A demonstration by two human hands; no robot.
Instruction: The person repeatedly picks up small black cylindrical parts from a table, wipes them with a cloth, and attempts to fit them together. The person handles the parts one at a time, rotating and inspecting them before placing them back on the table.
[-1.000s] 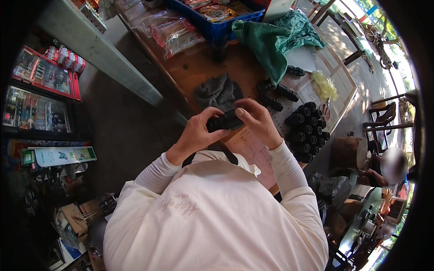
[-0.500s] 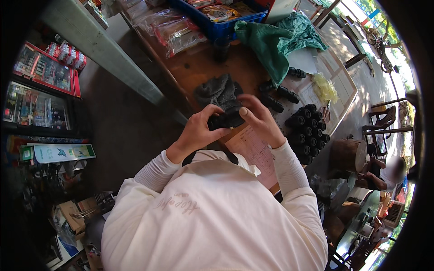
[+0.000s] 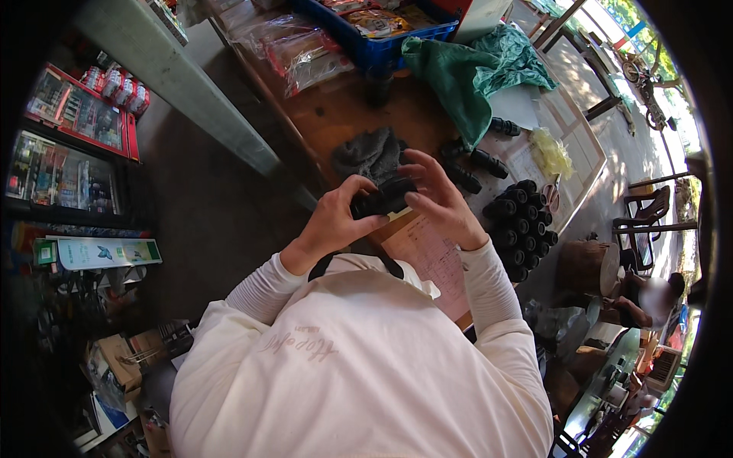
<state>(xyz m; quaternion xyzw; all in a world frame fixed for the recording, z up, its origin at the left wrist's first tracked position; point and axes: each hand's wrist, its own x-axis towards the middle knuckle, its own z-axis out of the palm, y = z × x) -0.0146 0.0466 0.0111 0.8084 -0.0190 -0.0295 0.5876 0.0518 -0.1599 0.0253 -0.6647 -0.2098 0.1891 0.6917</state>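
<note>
A black cylindrical plastic fitting [image 3: 382,197] with a ribbed body lies level in front of my chest. My left hand [image 3: 334,217] is closed round its left end, thumb along the near side. At its other end, my right hand [image 3: 445,197] has its fingers spread and curved, the thumb tip close beside the fitting; whether it touches cannot be made out. Just beyond the hands, a dark grey cloth [image 3: 368,155] lies crumpled on the brown table [image 3: 321,122]. To the right stand several similar black fittings [image 3: 521,229] in a tight group, with loose ones [image 3: 489,162] lying behind them.
Under my right wrist lies a pink printed sheet [image 3: 427,256]. Farther back are a green cloth [image 3: 466,76], a blue crate [image 3: 359,38] and clear plastic bags [image 3: 305,61]. Scissors [image 3: 551,195] lie by a yellowish bag [image 3: 548,153]. A metal post [image 3: 191,91] rises at left.
The fingers of my right hand have loosened and spread from the fitting's right end. My left hand keeps its hold. The view has shifted slightly.
</note>
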